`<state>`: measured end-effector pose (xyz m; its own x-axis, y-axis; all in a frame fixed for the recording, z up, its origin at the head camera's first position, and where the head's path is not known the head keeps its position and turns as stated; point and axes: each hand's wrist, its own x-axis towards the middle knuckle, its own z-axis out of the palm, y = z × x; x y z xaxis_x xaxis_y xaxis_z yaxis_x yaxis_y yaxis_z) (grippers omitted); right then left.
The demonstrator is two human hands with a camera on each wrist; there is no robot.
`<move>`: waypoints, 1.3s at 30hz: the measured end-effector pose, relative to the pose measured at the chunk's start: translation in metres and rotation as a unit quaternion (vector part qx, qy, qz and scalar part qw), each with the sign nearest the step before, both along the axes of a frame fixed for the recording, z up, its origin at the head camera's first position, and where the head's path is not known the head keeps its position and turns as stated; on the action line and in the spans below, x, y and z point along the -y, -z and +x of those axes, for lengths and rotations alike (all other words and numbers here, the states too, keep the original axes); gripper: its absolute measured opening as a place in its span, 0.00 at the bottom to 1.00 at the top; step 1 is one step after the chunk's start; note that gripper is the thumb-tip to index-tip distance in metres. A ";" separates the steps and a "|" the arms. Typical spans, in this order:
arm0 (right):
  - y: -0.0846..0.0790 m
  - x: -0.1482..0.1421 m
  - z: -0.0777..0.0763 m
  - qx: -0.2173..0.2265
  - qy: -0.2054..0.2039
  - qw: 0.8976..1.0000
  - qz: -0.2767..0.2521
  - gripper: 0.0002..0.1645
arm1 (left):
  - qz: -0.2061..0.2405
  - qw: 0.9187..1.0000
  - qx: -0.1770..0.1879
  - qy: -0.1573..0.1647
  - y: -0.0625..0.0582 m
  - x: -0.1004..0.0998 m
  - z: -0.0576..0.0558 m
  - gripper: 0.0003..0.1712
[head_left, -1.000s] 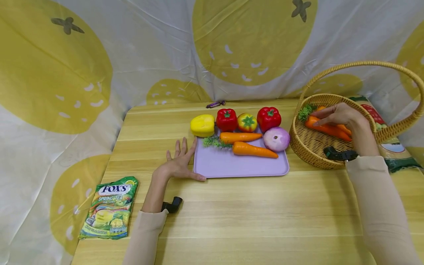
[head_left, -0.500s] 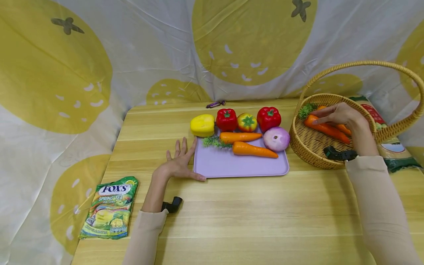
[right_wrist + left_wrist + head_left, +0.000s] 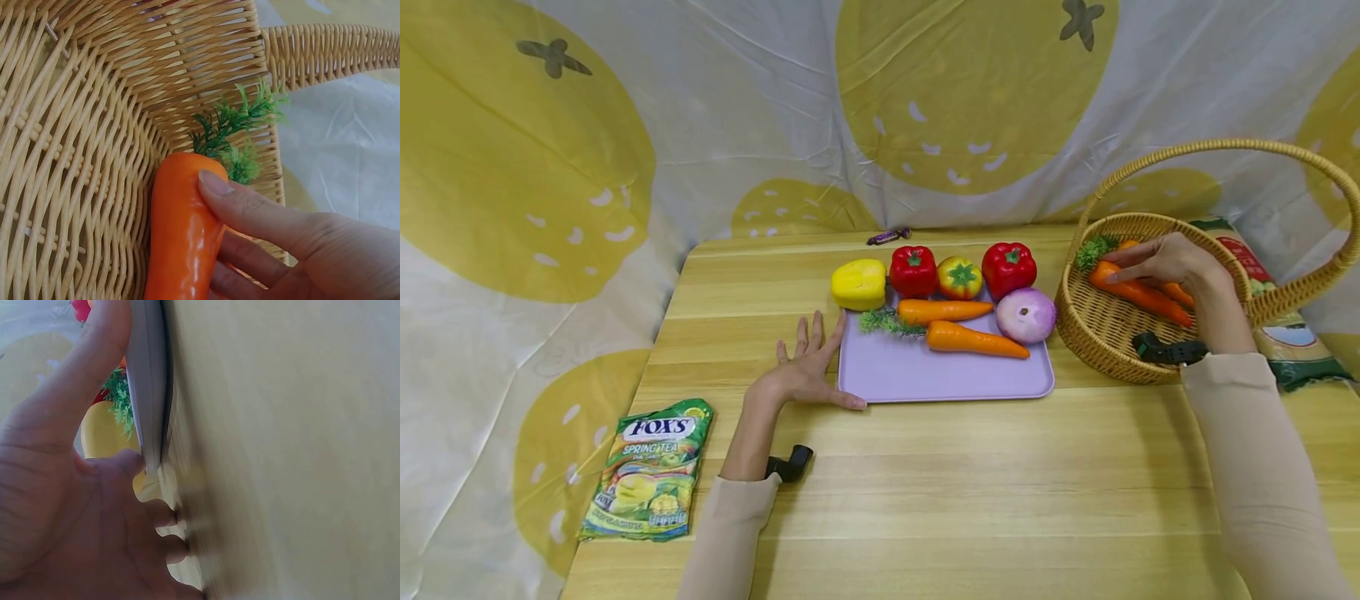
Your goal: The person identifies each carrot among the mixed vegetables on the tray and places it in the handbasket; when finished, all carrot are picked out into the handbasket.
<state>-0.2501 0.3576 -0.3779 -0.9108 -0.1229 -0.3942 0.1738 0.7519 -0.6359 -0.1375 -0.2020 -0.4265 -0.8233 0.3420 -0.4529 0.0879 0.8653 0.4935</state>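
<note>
Inside the wicker basket (image 3: 1093,354) at the right, my right hand (image 3: 1180,262) grips an orange carrot (image 3: 1138,296) near its leafy top. The right wrist view shows my thumb on the side of this carrot (image 3: 184,231), with fingers behind it. Another carrot lies partly hidden beneath my hand. My left hand (image 3: 801,375) is spread at the left edge of the lilac tray (image 3: 917,383), its thumb at the front corner and its forefinger by the left side. On the tray lie two carrots (image 3: 973,340) with green tops and a purple onion (image 3: 1026,315).
Along the tray's back edge sit a yellow pepper (image 3: 858,284), two red peppers (image 3: 1009,268) and a red-yellow fruit (image 3: 959,277). A wrapped candy (image 3: 888,237) lies behind them. A green candy bag (image 3: 651,471) is at the left. The tall basket handle (image 3: 1225,143) arches over the basket, with another bag (image 3: 1296,342) behind.
The carrot in my right hand has shifted slightly, its tip moving a little to the left and down within the basket. My left hand and the tray have stayed put.
</note>
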 end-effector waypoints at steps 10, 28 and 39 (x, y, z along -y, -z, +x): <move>0.001 -0.002 -0.001 0.021 0.008 1.000 -0.004 0.25 | 0.010 1.000 0.007 0.003 -0.013 -0.002 0.005 0.87; -0.033 -0.004 0.016 0.005 0.023 0.999 -0.033 0.25 | -0.021 1.000 -0.002 0.009 -0.013 -0.004 0.005 0.83; -0.052 0.007 0.043 -0.002 -0.006 0.999 -0.032 0.40 | 0.002 1.000 -0.005 0.002 0.001 0.001 0.000 0.87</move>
<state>-0.2070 0.3503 -0.3256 -0.9108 -0.1592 -0.3809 0.1616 0.7114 -0.6839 -0.1371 -0.2025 -0.4274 -0.8261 0.3475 -0.4437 0.0959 0.8625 0.4968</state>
